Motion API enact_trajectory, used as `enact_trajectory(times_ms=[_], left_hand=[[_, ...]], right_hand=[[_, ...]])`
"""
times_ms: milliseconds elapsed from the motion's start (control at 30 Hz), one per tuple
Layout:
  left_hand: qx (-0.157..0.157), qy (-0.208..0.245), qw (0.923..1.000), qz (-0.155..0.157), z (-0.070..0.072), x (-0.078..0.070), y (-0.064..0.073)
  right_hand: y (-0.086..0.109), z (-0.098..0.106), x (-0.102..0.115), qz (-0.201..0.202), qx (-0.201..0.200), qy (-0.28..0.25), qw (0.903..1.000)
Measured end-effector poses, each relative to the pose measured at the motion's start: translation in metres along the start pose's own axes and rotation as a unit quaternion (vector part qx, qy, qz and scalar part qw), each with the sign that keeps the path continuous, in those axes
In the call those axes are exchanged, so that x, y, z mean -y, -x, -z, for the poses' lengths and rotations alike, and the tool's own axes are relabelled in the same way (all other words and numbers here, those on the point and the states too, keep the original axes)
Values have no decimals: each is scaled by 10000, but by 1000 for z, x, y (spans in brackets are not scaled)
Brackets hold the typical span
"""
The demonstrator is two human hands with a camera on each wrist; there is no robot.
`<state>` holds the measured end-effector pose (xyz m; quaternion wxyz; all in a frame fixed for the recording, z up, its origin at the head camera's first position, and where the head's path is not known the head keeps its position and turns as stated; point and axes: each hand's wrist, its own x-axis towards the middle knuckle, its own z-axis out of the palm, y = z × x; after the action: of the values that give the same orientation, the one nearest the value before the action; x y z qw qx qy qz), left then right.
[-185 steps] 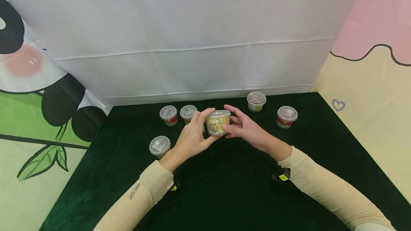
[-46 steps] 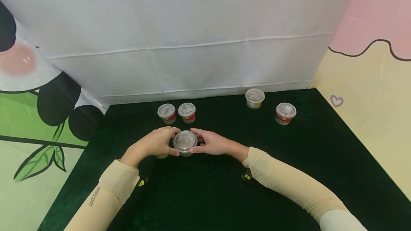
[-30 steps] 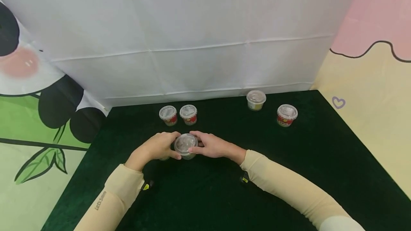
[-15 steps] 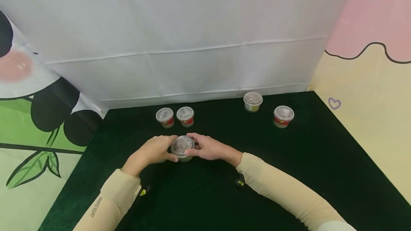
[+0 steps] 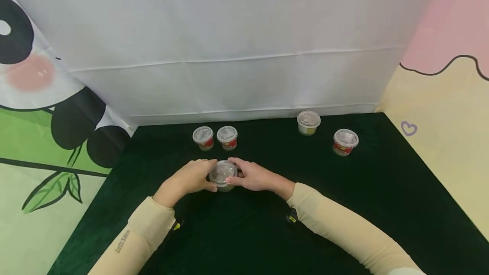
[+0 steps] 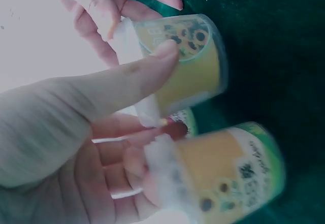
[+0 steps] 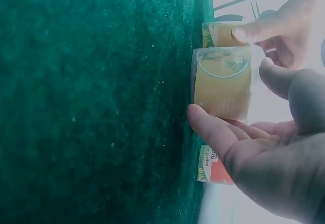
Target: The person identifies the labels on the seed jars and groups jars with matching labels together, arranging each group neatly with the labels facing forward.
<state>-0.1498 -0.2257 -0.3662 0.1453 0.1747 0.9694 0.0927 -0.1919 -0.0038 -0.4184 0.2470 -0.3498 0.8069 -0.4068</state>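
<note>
Between my two hands is a lidded plastic tub (image 5: 222, 174) with a yellow label, upright at the cloth. My left hand (image 5: 191, 177) holds its left side, the thumb lying along the label in the left wrist view. On the opposite side my right hand (image 5: 256, 176) grips it, with the thumb at the lid and a fingertip low near the base in the right wrist view. A second yellow-labelled tub (image 6: 228, 173) stands close by the left fingers; my left hand hides it in the head view.
Two red-labelled tubs (image 5: 203, 138) stand side by side behind the hands. At the back right are a yellow-labelled tub (image 5: 308, 122) and another red-labelled tub (image 5: 345, 142). Dark green cloth (image 5: 244, 241) covers the table, and a white sheet (image 5: 244, 46) hangs behind it.
Compared with the oldest frame, both hands have brought the held tub left and down beside the left-hand tub, now covered by my left hand. Over the last second and a half they barely move.
</note>
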Motion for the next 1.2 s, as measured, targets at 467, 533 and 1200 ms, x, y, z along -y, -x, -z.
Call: enact_trajectory(times_ms=[467, 533, 1200], left_hand=[[-271, -620, 9949, -747, 44, -101, -9], [-378, -328, 9936, -1016, 46, -111, -23], [-1909, 4466, 8712, -711, -29, -155, -200]], right_hand=[[36, 71, -27, 196, -1748, 18, 9844], [41, 88, -38, 364, -2506, -44, 9674], [52, 139, -106, -952, -4498, -1491, 8754]])
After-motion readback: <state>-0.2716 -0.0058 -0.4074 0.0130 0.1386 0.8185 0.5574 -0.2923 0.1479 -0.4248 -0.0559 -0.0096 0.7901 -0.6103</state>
